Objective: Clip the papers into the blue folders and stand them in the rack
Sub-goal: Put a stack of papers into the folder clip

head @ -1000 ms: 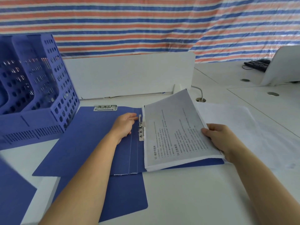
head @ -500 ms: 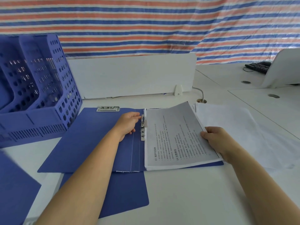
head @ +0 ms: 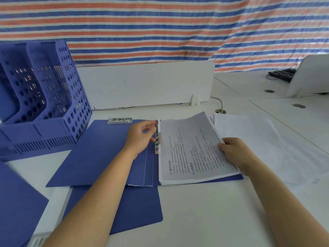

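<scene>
An open blue folder (head: 99, 155) lies flat on the white desk. A printed paper stack (head: 192, 148) rests on its right half. My left hand (head: 140, 138) pinches the metal spine clip (head: 157, 139) at the stack's left edge. My right hand (head: 235, 154) holds the stack's right edge, thumb on top. The blue perforated rack (head: 53, 97) stands at the left, its slots showing no folders. A second metal clip (head: 119, 120) sits at the top of the folder's left cover.
Another blue folder (head: 135, 207) lies under the open one, toward me. A third blue folder (head: 16, 207) shows at the lower left. Loose white sheets (head: 263, 145) lie to the right. A white divider panel (head: 146, 84) runs behind. A keyboard (head: 281, 75) sits far right.
The paper stack, lifted and tilted a second ago, has come down flat onto the folder's right half. My left hand stays at the spine clip.
</scene>
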The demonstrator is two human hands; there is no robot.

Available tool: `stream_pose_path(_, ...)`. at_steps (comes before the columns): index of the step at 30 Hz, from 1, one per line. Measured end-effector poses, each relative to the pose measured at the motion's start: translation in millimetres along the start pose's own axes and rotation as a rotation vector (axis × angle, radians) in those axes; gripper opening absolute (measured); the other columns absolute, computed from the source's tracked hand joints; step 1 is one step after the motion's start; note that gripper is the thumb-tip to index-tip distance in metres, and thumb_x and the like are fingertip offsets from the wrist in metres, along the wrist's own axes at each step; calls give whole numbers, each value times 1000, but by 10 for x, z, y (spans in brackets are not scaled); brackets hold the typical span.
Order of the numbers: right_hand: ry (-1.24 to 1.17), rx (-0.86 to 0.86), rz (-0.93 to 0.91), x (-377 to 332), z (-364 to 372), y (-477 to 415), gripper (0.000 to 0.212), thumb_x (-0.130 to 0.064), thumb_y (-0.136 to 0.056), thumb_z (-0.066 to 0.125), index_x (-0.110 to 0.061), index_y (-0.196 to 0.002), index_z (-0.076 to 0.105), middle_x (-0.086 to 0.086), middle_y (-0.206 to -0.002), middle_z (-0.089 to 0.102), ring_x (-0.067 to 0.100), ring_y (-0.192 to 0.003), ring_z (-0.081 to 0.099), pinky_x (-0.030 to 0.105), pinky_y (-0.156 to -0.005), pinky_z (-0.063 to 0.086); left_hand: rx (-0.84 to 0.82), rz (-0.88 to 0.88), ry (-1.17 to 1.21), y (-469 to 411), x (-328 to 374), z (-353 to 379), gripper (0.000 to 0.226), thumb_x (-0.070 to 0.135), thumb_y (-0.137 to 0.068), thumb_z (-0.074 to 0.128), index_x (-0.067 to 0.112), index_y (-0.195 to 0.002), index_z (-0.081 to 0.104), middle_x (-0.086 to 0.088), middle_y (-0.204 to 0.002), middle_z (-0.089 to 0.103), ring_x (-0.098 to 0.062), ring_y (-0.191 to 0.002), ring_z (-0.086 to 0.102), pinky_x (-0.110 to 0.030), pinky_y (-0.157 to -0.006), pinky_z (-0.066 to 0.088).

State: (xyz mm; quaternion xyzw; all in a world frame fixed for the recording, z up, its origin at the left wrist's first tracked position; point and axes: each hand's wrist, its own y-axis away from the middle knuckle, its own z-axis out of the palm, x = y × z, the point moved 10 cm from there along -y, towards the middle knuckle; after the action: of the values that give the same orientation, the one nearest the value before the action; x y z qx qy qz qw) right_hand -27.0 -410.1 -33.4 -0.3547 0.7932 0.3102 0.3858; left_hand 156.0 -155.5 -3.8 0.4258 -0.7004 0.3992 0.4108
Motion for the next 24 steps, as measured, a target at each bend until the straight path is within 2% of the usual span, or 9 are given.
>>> stream_pose_path(4,34,17,-16,-14,-16,-6,26,-17,-102,42,-8,-103,67,10,-97,70,30,-87,69,42,-78,59,47,46,-3,170,26,-80,21,20,-92,63,22,-113,63,9,-97,71,-9,-73,71,-25,-49,53)
stream_pose_path(7,55,24,-19,-11,-13,-7,27,-17,-101,41,-6,-103,67,11,-97,70,30,-86,69,43,-79,59,45,88,-12,274,18,-74,15,19,-91,65,21,-105,68,8,-94,73,-5,-83,70,-26,-56,56)
stream_pose_path(9,66,33,-25,-8,-13,-16,28,-16,-101,41,-5,-103,67,12,-97,70,30,-86,69,40,-76,59,21,148,-104,338,48,-47,13,20,-91,64,22,-100,73,14,-94,73,3,-87,67,-25,-69,58)
stream_pose_path(11,76,42,-28,-9,-15,-18,28,-15,-101,41,-5,-103,67,12,-98,69,29,-86,67,33,-67,56,-7,212,-239,419,87,-9,18,17,-93,61,24,-105,72,15,-98,72,10,-79,63,-18,-76,55)
stream_pose_path(13,88,49,-31,-9,-15,-26,28,-14,-100,40,-5,-103,67,12,-98,69,28,-86,66,29,-62,52,-32,275,-433,508,133,38,27,13,-94,55,27,-112,70,10,-103,72,5,-66,60,-20,-68,55)
stream_pose_path(14,91,52,-30,-5,-14,-29,28,-14,-100,40,-5,-104,66,11,-97,68,27,-85,66,28,-61,51,-50,303,-531,550,152,65,31,11,-94,52,27,-115,68,9,-108,71,1,-72,61,-23,-70,55)
stream_pose_path(17,99,64,-30,1,-18,-33,28,-15,-100,41,-5,-104,66,10,-95,68,25,-83,65,27,-60,50,-107,357,-748,640,182,140,36,10,-92,48,26,-117,68,13,-132,58,-11,-116,54,-26,-84,48)
stream_pose_path(22,110,78,-27,6,-26,-28,28,-15,-99,41,-3,-103,66,13,-96,67,28,-85,65,35,-71,54,-159,334,-891,694,167,245,40,7,-95,44,24,-124,65,6,-143,49,-19,-120,52,-32,-89,48)
stream_pose_path(24,111,90,-27,7,-32,-23,28,-15,-100,41,-2,-103,65,14,-96,67,27,-84,64,34,-69,54,-156,308,-915,677,126,247,44,2,-93,43,23,-125,64,2,-141,51,-23,-122,51,-35,-93,47)
